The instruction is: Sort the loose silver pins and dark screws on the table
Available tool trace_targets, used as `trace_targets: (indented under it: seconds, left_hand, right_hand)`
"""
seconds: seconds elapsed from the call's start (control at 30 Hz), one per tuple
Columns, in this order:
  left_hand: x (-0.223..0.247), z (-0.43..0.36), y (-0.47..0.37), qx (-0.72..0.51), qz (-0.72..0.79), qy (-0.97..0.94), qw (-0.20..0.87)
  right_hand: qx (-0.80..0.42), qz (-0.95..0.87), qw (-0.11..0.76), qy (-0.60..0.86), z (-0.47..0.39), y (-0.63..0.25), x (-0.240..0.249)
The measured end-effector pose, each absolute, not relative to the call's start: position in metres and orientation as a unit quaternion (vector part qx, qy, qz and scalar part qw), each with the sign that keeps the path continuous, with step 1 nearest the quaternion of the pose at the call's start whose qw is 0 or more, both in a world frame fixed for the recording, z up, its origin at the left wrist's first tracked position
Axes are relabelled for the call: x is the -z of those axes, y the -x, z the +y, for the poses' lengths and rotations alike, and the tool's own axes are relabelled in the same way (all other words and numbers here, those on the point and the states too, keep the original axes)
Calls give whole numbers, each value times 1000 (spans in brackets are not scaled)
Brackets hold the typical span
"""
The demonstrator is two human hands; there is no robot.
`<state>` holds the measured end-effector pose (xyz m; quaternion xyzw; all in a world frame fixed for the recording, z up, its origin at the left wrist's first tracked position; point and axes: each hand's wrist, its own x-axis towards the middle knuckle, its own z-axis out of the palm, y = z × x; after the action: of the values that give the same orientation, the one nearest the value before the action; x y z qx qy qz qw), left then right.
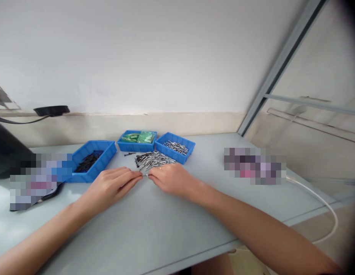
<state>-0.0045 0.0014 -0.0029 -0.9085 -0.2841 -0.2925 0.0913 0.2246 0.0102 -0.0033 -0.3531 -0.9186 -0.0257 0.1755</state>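
My left hand and my right hand meet fingertip to fingertip above the table, each closed in a pinch. A thin silver metal pin spans the small gap between them, its ends hidden by the fingers. Just beyond the hands lies a loose pile of silver metal pins, with a few black screws at its left edge. Behind the pile, a blue tray holds more silver pins. Left of my left hand, another blue tray contains black screws.
A third blue tray with green packets stands at the back. Blurred-out objects lie on the table at left and right. A white cable curves off the right side. A dark cylinder stands far left; a wall runs behind.
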Motion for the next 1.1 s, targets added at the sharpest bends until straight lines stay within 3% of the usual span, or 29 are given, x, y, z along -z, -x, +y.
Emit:
trace_targets:
  seconds: [0.17, 0.8, 1.1]
  left_hand:
    - [3, 2, 7, 284, -302, 906, 86]
    - [3, 3, 2, 215, -311, 924, 50]
    - [5, 5, 5, 271, -326, 904, 54]
  right_hand:
    - [25, -919, 184, 349, 10, -225, 4]
    - [112, -910, 345, 203, 8, -230, 5]
    - [74, -904, 327, 265, 10, -229, 3]
